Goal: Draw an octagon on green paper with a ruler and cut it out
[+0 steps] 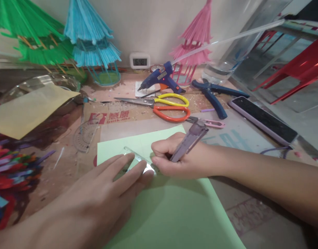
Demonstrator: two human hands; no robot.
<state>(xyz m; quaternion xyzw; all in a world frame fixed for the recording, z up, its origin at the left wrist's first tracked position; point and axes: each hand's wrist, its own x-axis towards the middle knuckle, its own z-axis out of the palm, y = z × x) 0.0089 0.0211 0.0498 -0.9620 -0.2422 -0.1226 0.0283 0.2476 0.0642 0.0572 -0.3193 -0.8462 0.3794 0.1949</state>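
- Centrally: green sheet flat on table, near edge running out of frame at bottom.
- Ruler, clear plastic, lies on sheet's upper part, tilted.
- Left hand: palm down, fingers spread narrow & flat, pressing on ruler; fingertips just beside right hand.
- Right hand: fingers curled tight round knife, purple-grey utility type, held pen-style; tip down at ruler's edge, blade itself hidden by fingers.
- Behind hands, on table: scissors, yellow grips; scissors, orange grips; small pink snips.
- Glue gun, blue, propped on stand near wall.
- Pliers, blue handles, right of glue gun.
- Phone, purple case, screen dark, far right.
- Protractor, clear, left of sheet.
- Tan sheet resting over glass bowl, left.
- Straw pagodas at wall: green, blue, pink.
- Small clock vs. wall; digits unreadable.
- Loose coloured straws, far left.
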